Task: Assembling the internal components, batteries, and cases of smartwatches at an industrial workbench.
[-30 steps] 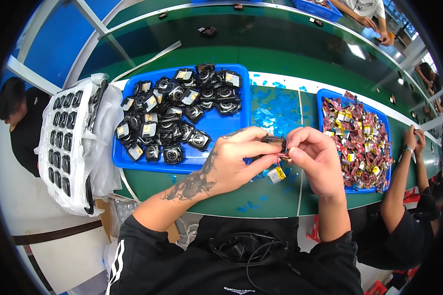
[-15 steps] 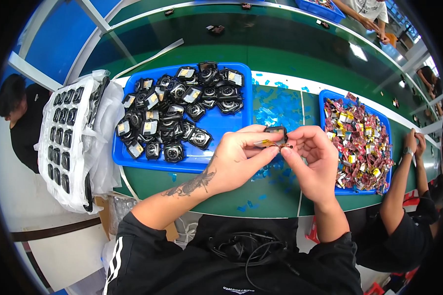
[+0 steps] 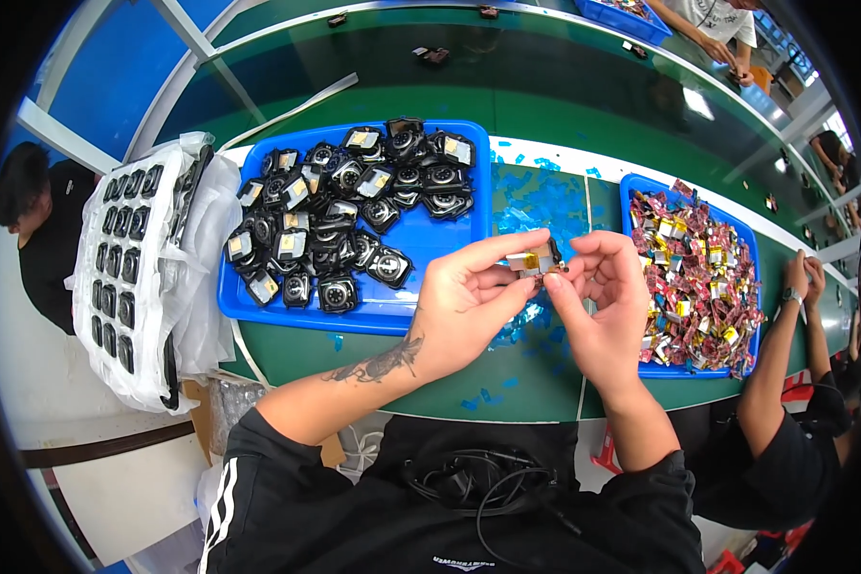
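While both hands meet above the green tabletop (image 3: 373,359), they pinch one small part (image 3: 534,260) between them — a dark piece with a yellow patch. The left hand (image 3: 469,301) grips it with thumb and fingers closed around it; the right hand (image 3: 598,297) nips its right end with its fingertips. Just behind the left hand sits a blue tray (image 3: 450,244) of black round-faced casings (image 3: 340,225). Right of the hands, another blue tray (image 3: 631,206) holds red and yellow packets (image 3: 698,277) — a neighbouring person's forearm (image 3: 784,364) rests beside it.
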{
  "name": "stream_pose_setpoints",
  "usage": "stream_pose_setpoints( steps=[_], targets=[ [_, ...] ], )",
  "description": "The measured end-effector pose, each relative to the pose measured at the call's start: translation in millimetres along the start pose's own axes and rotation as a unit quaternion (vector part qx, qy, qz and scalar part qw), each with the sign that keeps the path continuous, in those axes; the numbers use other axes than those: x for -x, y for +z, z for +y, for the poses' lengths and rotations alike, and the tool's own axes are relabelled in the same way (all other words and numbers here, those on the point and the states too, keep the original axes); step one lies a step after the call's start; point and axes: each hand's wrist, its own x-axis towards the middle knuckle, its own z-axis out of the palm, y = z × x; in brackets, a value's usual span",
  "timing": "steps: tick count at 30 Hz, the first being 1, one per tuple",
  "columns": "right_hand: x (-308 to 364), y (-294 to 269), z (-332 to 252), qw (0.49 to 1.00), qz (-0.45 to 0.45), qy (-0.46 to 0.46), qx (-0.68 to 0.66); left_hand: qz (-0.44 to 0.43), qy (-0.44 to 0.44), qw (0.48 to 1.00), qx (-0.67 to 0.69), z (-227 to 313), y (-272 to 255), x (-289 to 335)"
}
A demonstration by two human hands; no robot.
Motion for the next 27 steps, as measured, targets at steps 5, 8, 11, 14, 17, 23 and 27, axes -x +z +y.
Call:
stream_pose_setpoints(
  steps=[5,8,11,14,17,23,27],
  targets=[
    [-2,2,-1,0.999,-0.008,0.027,0.024,0.041,0.047,0.998,0.009,-2,6,0],
    [-2,5,0,0.998,-0.016,0.003,0.068,0.064,0.037,0.997,0.016,-2,5,0],
    [-3,9,1,0.999,-0.026,0.006,0.045,0.048,0.025,0.998,-0.021,1,2,4],
    [-4,15,-10,0.999,-0.021,0.027,0.021,0.037,0.051,0.998,-0.011,0,0,7],
    [-17,4,-13,0.996,-0.050,0.018,0.071,0.038,0.105,0.973,-0.204,14,-7,4],
    [-139,-18,-9,0.978,-0.107,0.050,0.171,0.018,0.219,0.637,-0.738,50,-95,32],
    [-210,-23,49,0.967,-0.025,0.178,0.180,-0.063,0.200,0.633,-0.745,44,-105,38]
  ],
)
